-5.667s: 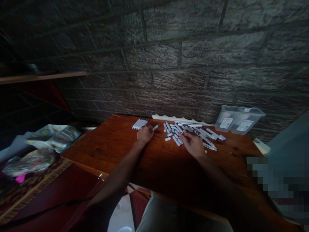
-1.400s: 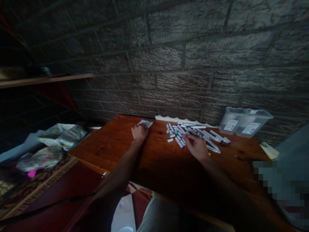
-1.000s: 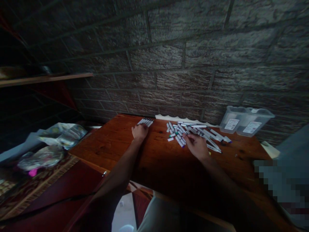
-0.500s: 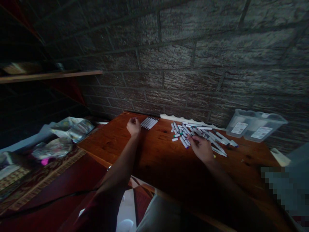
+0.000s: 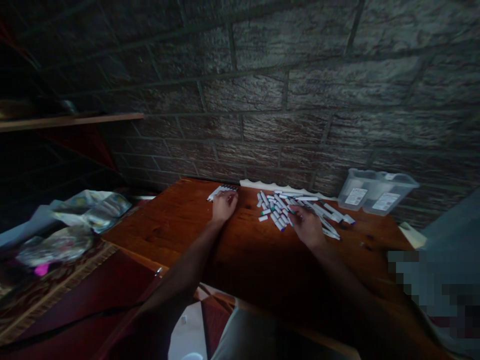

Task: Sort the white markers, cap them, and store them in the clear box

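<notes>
Mostly, a dark brick wall of rough-faced blocks fills the upper view. Below it stands a reddish-brown wooden table, its far edge near the wall, with a wooden shelf jutting in at left. Beyond the table's left edge, a crumpled patterned bag lies just beside a clear plastic bag. A white scalloped strip runs along the table's back edge, and a clear double container with two white labels stands at its far right corner. Between the container and the left hand spreads a loose pile of white markers, lying at mixed angles. The right hand reaches the pile's near side, thumb and fingers drawn together; whether it grips a marker cannot be told. The left hand, fingers curled, is at a neat row of white markers, partly covering it; its hold is unclear. Smallest are a short white piece at the pile's near left and a green marker end just behind it.
</notes>
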`<state>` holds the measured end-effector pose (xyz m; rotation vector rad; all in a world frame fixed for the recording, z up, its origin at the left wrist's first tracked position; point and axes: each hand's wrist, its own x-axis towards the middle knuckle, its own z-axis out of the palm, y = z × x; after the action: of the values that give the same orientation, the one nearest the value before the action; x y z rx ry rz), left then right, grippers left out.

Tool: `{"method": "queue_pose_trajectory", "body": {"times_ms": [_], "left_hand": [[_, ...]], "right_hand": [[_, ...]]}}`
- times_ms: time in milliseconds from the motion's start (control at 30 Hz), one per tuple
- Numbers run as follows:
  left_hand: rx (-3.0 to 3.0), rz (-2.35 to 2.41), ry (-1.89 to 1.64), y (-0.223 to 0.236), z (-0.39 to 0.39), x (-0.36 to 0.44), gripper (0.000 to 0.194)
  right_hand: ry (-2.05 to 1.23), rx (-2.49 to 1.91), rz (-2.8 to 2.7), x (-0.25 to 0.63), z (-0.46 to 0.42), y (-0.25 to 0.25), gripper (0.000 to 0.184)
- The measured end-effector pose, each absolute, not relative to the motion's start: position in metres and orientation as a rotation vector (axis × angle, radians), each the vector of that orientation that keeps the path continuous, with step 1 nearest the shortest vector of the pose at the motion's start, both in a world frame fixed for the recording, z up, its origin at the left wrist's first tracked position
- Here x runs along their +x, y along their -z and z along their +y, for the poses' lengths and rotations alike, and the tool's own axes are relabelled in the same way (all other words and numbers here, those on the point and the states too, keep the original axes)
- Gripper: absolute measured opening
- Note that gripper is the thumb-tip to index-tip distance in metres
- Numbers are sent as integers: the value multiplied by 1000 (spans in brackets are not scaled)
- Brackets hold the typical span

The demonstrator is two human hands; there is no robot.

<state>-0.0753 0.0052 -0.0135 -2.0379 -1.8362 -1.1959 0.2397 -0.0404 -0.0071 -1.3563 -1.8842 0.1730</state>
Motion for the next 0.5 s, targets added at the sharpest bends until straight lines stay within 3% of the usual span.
{"method": "queue_pose_trajectory", "body": {"times_ms": [267,500], "left_hand": [[-2442,-1548,972,13,1,-48,25],[-2395,-1557,1048,11,4,-50,24]], "right_hand": [[-68,-1697,-2054,245,-38,6,24],[79,-1616,-2149,228,-30,-2,28]]}}
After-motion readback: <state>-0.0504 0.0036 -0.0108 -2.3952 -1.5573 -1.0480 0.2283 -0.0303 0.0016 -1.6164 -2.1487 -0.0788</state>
